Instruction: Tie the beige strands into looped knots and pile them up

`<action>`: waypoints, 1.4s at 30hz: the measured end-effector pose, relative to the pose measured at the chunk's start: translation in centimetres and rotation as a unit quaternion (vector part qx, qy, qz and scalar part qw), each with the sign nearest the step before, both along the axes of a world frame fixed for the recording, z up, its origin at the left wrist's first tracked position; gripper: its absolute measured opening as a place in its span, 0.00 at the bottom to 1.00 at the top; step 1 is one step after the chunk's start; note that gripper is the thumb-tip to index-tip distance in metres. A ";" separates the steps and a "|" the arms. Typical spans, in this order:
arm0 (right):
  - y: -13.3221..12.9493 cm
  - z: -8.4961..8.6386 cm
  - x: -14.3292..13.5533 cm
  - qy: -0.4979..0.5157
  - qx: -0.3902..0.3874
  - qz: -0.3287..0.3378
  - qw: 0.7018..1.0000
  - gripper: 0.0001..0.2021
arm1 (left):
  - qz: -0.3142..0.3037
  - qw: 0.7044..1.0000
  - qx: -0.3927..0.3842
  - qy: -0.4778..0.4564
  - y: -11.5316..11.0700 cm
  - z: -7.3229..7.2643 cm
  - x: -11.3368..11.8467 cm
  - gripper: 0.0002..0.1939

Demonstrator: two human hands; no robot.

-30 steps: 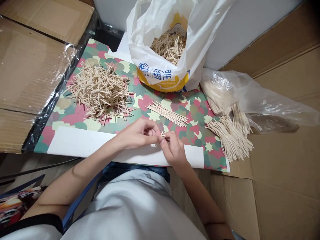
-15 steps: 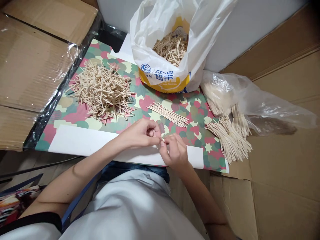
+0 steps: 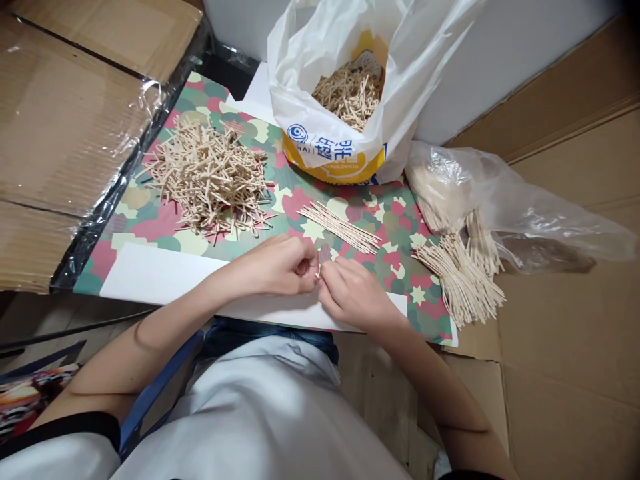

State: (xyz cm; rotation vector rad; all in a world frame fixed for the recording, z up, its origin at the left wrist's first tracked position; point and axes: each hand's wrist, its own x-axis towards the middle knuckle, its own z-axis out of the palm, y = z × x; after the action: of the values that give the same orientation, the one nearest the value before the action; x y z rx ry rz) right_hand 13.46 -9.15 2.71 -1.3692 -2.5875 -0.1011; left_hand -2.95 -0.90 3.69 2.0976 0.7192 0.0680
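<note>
My left hand [image 3: 285,267] and my right hand [image 3: 355,293] meet fingertip to fingertip over the white strip at the table's near edge. Between them shows a tiny bit of a pale strand [image 3: 318,273], pinched from both sides; most of it is hidden by the fingers. Just beyond the hands lies a small row of straight, thin beige strands [image 3: 343,228]. Farther left a heap of short, bent and looped strands [image 3: 210,180] covers part of the patterned table top [image 3: 280,230].
A white and yellow plastic bag [image 3: 330,157] with more short pieces stands at the back. Tied bundles of long strands [image 3: 460,273] lie at the right edge beside a clear plastic bag [image 3: 505,193]. Cardboard boxes [image 3: 75,127] flank the left; cardboard [image 3: 565,320] also covers the right.
My right hand has turned flatter, its fingers now pointing left against the left fingertips. My left hand has tilted slightly. The camera view has shifted a little.
</note>
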 end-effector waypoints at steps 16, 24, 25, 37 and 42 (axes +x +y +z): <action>0.5 1.0 0.5 0.004 -0.036 0.013 0.999 0.11 | 0.029 0.978 -0.178 -0.104 -0.2 -1.1 0.1 0.09; 0.6 2.1 1.4 0.145 -0.260 -0.112 0.948 0.05 | 0.064 0.948 -0.254 -0.178 -0.6 -1.4 0.3 0.07; 0.5 2.4 1.4 0.167 -0.301 -0.125 0.930 0.05 | 0.055 0.945 -0.270 -0.176 -0.5 -1.4 0.3 0.07; 0.2 1.5 0.5 0.281 -0.360 -0.179 0.871 0.07 | 0.056 0.931 -0.332 -0.144 -0.2 -1.8 0.0 0.07; 0.2 1.1 0.4 0.276 -0.345 -0.188 0.877 0.08 | 0.065 0.924 -0.348 -0.147 -0.1 -1.9 -0.1 0.09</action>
State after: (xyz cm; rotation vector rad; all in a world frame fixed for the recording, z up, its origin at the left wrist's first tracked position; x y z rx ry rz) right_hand 13.85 -8.92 3.83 -1.7593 -1.8929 1.0847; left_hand -3.04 -0.96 1.79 1.3225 0.5846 0.1700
